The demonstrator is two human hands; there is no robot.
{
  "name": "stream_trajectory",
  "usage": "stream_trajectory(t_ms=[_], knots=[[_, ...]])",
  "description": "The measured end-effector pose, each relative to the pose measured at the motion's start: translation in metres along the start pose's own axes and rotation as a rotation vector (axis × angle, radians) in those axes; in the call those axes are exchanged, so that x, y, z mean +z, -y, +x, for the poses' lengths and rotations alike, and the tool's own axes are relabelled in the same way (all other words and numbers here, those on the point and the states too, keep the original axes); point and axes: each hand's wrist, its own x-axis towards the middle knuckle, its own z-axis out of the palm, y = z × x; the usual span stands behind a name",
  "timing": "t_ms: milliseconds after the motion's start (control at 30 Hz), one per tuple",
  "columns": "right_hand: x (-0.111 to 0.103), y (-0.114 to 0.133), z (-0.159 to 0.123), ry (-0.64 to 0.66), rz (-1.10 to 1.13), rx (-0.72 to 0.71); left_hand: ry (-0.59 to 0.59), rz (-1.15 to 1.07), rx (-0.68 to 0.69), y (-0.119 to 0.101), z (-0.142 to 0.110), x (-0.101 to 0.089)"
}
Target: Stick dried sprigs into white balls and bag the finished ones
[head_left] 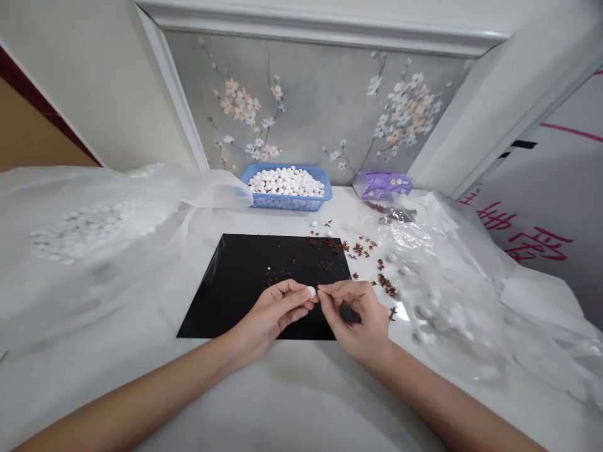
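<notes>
Over the black mat, my left hand pinches a small white ball between thumb and fingertips. My right hand is closed in a pinch just right of the ball, its fingertips almost against it. Whatever sits in that pinch is too small to make out, though a dark speck shows by the fingertips. Small brown branched pieces lie scattered over the mat's right part and the white table beside it. A tiny white bit rests on the mat.
A blue basket heaped with white balls stands at the back against the wall. White balls show through a translucent bag on the left. Clear plastic bags spread over the right side, with a purple packet behind them.
</notes>
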Motion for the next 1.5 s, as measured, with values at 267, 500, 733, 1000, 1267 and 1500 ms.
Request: stream_trajectory(t_ms=[267, 500, 733, 1000, 1267, 1500], knots=[[-0.001, 0.001, 0.001, 0.054, 0.023, 0.005, 0.001, 0.048, -0.006, -0.001, -0.001, 0.0], [0.0, 0.002, -0.001, 0.099, 0.072, 0.009, 0.009, 0.014, 0.003, 0.001, -0.002, 0.0], [0.0, 0.002, -0.004, 0.077, 0.091, 0.054, 0.006, -0.009, -0.003, -0.001, -0.003, 0.002], [-0.001, 0.002, 0.003, 0.157, 0.063, 0.04, -0.006, 0.083, 0.021, -0.002, 0.0, 0.0], [-0.028, -0.018, 0.036, 0.273, -0.212, 0.174, -0.095, 0.891, 0.455, -0.045, 0.035, -0.024], [-0.059, -0.049, 0.057, 0.302, -0.807, 0.314, -0.531, 1.211, 0.817, -0.15, 0.099, -0.056]])
